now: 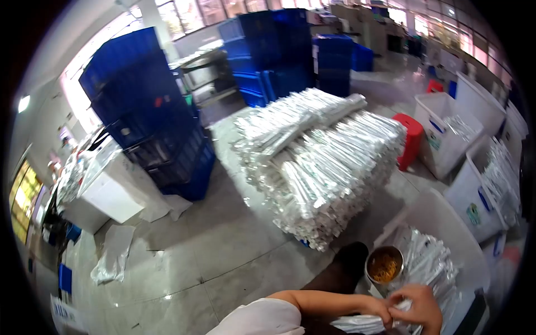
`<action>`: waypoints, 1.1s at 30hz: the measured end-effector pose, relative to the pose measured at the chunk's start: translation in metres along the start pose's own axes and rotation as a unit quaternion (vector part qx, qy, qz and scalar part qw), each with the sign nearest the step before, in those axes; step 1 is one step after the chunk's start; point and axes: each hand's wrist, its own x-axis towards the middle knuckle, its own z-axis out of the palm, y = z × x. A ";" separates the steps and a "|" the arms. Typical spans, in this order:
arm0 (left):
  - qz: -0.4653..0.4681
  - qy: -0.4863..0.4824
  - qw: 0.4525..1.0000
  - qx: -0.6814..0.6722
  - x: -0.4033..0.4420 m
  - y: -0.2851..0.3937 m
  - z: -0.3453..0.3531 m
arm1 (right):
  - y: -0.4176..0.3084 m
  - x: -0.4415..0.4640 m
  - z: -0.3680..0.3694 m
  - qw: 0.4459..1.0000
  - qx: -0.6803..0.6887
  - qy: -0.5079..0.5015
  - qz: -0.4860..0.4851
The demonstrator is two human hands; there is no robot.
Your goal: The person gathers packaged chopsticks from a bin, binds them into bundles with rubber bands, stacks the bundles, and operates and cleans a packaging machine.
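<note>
Low at the right, my left hand (381, 310) and my right hand (419, 306) meet with bent fingers over a bundle of thin silvery foil packets (357, 324). Both close around its end; the exact finger hold is partly hidden. Just beyond them sits a round metal bowl (384, 265) of small yellow-brown loops that look like rubber bands. Beside the bowl, more silvery packets (427, 257) lie in a white plastic bin (455, 223).
A large stack of silvery packets (335, 151) stands ahead. Blue crates (148, 106) tower at left, with more crates (268, 50) behind. A red stool (409, 139) and white bins (446, 134) stand right. A plastic sheet (114, 254) lies on the floor.
</note>
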 end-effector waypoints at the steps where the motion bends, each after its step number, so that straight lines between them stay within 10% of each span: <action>1: -0.004 -0.008 1.000 0.003 -0.003 0.004 0.002 | 0.015 -0.001 0.005 0.985 0.038 0.132 -0.099; 3: 0.029 -0.039 0.999 -0.003 -0.010 0.012 0.000 | 0.020 0.004 0.023 0.844 0.299 0.428 -0.124; 5: 0.054 0.014 0.998 0.017 -0.015 0.007 -0.012 | 0.014 0.022 0.045 0.682 0.540 0.485 -0.097; 10: 0.058 0.194 0.973 0.112 -0.085 -0.040 -0.007 | 0.038 0.046 0.148 0.682 0.662 0.297 -0.089; 16: 0.131 0.344 0.896 0.248 -0.105 0.029 0.005 | 0.035 0.079 0.115 0.703 0.610 0.358 -0.075; 17: 0.158 0.383 0.803 0.428 -0.109 0.067 -0.005 | 0.018 0.080 0.089 0.711 0.600 0.348 -0.116; 18: 0.034 0.413 0.806 0.422 -0.117 0.125 0.000 | 0.025 0.080 0.084 0.724 0.573 0.371 -0.103; 22: 0.039 0.590 0.636 0.495 -0.121 0.298 -0.043 | 0.065 0.061 0.090 0.761 0.529 0.374 0.041; 26: -0.028 0.695 0.287 0.659 -0.116 0.429 -0.125 | 0.117 0.044 0.136 0.800 0.420 0.399 0.154; 30: -0.094 0.674 0.175 0.711 -0.132 0.421 -0.231 | 0.156 0.016 0.159 0.868 0.302 0.337 0.204; 32: -0.123 0.659 -0.016 0.742 -0.137 0.394 -0.285 | 0.159 0.007 0.163 0.867 0.246 0.245 0.359; 33: -0.145 0.650 -0.018 0.746 -0.142 0.395 -0.291 | 0.127 0.007 0.128 0.863 0.260 0.285 0.326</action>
